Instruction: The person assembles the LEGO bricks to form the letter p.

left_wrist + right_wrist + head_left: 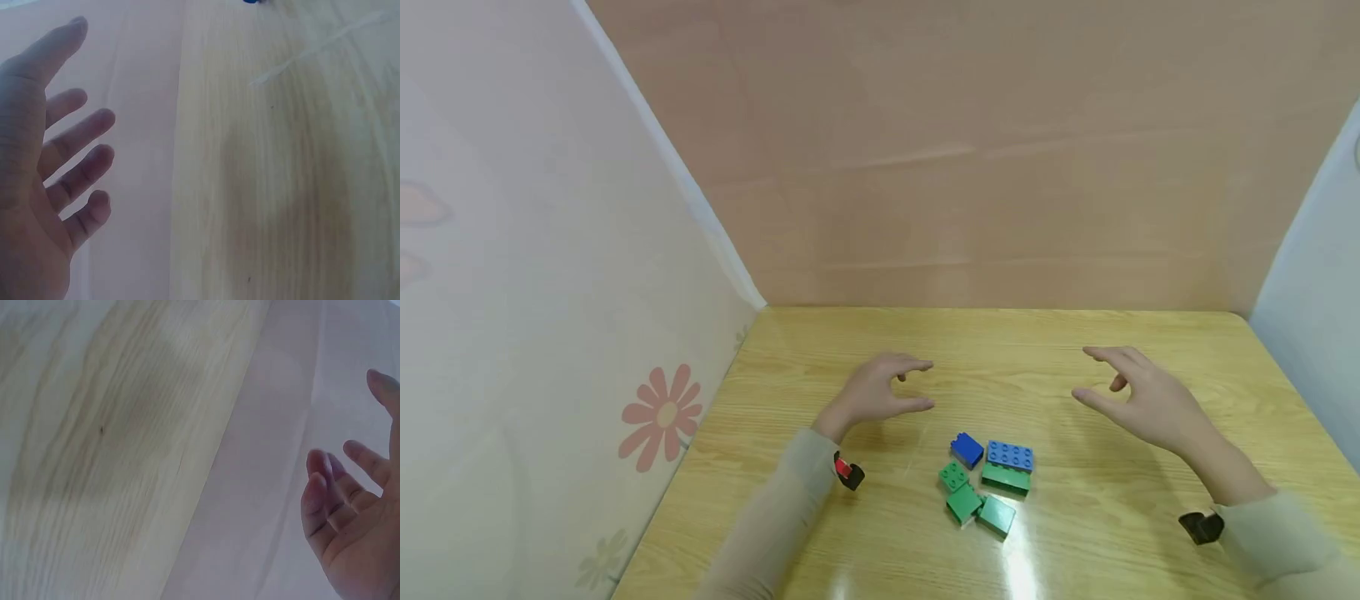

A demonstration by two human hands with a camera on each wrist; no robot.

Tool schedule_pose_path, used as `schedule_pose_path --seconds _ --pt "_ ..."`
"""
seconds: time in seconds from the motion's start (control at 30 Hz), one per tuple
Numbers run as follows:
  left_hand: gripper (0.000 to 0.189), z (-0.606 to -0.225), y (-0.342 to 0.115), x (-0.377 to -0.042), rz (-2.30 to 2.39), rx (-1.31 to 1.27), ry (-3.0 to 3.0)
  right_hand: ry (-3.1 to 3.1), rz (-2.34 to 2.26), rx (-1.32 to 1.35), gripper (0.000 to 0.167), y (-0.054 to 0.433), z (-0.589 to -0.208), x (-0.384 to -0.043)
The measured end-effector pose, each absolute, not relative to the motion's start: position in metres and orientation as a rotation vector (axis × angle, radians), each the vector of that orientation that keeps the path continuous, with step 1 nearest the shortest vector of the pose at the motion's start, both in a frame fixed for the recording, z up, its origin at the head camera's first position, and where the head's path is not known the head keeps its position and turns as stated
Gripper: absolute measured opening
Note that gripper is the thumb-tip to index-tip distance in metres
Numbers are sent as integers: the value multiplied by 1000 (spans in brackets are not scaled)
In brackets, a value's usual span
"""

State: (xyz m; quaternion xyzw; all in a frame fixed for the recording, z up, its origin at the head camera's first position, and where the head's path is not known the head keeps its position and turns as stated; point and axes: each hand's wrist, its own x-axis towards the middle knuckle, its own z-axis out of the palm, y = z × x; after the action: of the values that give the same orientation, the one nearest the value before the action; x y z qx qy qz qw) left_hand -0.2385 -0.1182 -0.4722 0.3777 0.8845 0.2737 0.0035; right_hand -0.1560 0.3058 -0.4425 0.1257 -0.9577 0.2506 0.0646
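Several toy building bricks lie grouped on the wooden table. At the back of the group are a dark blue brick (967, 450) and a lighter blue brick (1010, 455) with studs facing up. A long green brick (1006, 478) sits right in front of the lighter blue one. Nearer the front are a small studded green brick (953, 477), another green brick (964, 504) and a third green brick (997, 516). My left hand (880, 387) hovers to their left, thumb and fingers apart, holding nothing. Over the right side my right hand (1142, 396) hovers likewise, fingers loosely bent around nothing.
The wooden table (820, 333) meets a brown back panel (970, 208). A pale wall with a red flower (666, 415) rises on the left, and another pale wall (1315, 308) on the right. Dark straps sit at both sleeve cuffs.
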Motion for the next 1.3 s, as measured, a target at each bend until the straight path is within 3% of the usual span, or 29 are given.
schedule_pose_path --seconds 0.53,0.9,1.3 --pt "62 -500 -98 -219 1001 1279 2400 -2773 998 708 53 259 -467 -122" --pt "53 -509 -85 -216 954 1346 2351 -2677 1183 1044 52 228 -486 -100" --pt "47 -518 -73 -217 898 1465 2337 -2696 1129 1156 54 210 -503 -84"
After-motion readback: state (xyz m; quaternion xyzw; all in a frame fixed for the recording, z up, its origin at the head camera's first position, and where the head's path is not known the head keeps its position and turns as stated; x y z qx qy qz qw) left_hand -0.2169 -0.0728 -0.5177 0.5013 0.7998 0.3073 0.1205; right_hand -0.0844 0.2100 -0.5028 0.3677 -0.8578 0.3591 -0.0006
